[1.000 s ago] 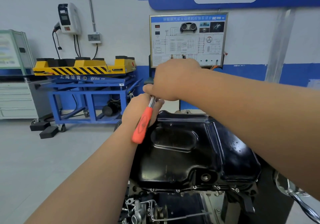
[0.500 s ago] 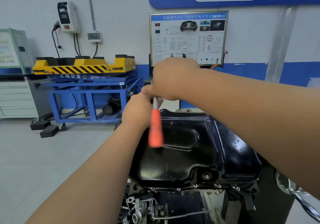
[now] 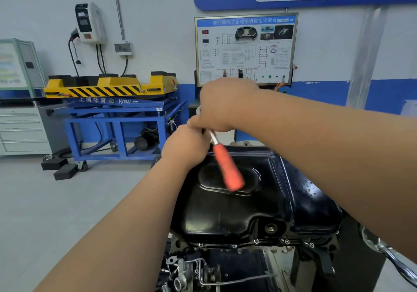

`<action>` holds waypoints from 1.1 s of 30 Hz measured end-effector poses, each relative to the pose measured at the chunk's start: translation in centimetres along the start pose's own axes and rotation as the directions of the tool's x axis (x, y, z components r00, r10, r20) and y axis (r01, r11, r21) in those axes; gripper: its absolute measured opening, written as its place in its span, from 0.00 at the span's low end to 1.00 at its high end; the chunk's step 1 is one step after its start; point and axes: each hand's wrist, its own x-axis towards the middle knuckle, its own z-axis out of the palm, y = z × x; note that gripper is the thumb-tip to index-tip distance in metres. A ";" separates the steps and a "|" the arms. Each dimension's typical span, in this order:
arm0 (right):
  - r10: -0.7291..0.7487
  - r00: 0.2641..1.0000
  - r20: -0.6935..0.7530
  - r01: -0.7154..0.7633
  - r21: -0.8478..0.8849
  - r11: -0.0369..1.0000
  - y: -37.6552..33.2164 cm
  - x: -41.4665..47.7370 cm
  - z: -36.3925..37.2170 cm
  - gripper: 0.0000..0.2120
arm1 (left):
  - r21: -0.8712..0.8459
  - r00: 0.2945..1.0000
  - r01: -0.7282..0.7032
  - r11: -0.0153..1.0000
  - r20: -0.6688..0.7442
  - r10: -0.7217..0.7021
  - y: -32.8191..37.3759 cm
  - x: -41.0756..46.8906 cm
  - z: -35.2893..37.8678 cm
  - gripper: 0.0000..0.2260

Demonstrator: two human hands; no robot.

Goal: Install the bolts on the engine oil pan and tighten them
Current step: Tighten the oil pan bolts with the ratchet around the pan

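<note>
The black engine oil pan (image 3: 225, 212) sits upside-up on an engine, with several small bolts (image 3: 256, 241) seated along its near flange. At the pan's far-left corner, my right hand (image 3: 225, 104) grips the head of a ratchet wrench from above. The wrench's orange handle (image 3: 228, 169) sticks out free toward me and to the right, blurred. My left hand (image 3: 185, 145) is curled just below and left of the right one, against the tool's lower part; its fingers and the bolt under the tool are hidden.
A blue lift cart with a yellow striped platform (image 3: 112, 88) stands at the left, with black blocks (image 3: 63, 169) on the floor beside it. A training board (image 3: 246, 48) stands behind the pan. A chrome handle (image 3: 388, 255) juts in at the lower right.
The orange handle has swung from pointing down-left, through straight toward me, to down-right over the pan. Both hands have stayed at the far-left corner.
</note>
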 end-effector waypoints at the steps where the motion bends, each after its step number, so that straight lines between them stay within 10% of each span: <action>1: -0.037 0.999 -0.030 0.035 -0.042 0.998 0.1 0.1 -0.4 0.19 | -0.047 1.000 -0.005 0.999 -0.006 0.005 0.0 0.1 0.0 0.08; 7: -0.202 0.973 -0.110 0.171 -0.240 0.956 0.1 0.1 -0.7 0.14 | -0.126 1.000 0.007 0.992 0.015 -0.006 -0.4 0.6 0.2 0.11; 12: 0.067 0.996 -0.052 -0.068 -0.025 0.997 0.2 0.1 0.2 0.23 | -0.047 1.000 0.027 0.999 0.009 -0.026 0.0 0.4 0.1 0.13; 19: -0.118 0.989 -0.094 0.104 -0.139 0.985 0.5 0.2 -1.3 0.13 | -0.040 1.000 -0.002 0.999 -0.023 0.002 0.1 0.1 -0.1 0.12; 27: 0.017 1.000 -0.023 -0.019 -0.081 0.997 -1.0 -0.5 -0.1 0.22 | 0.104 0.997 0.079 0.991 0.007 -0.080 0.0 0.0 0.0 0.10; 33: -0.093 0.995 -0.044 0.080 -0.236 0.969 -0.6 -0.6 -1.7 0.12 | -0.085 1.000 0.003 0.996 0.015 -0.001 0.3 0.2 -0.1 0.15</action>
